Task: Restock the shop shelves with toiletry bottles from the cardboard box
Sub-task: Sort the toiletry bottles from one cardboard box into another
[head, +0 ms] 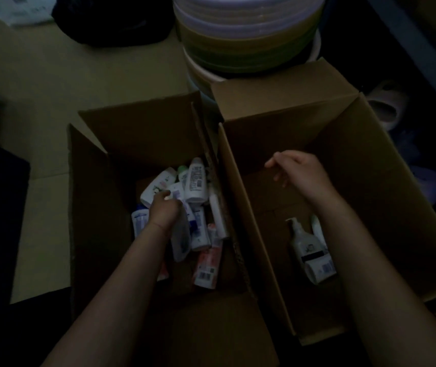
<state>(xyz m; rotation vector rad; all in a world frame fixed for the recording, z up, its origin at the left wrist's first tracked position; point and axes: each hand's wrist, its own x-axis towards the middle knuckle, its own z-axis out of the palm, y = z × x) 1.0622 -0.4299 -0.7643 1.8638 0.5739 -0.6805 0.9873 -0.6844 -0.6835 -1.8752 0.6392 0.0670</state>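
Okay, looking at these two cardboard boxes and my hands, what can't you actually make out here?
Head view, dim light throughout:
- Labels on the bottles in the left box: too dark and small to read.
- Whether the left hand grips a bottle: its fingers are hidden behind its back.
- Bottles beneath the pump bottle in the right box: covered by the right forearm.

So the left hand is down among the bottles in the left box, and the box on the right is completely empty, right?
Not quite. The head view shows the right box is not empty: a pump bottle and a few other containers lie in it. The left hand is indeed down among the bottles in the left box.
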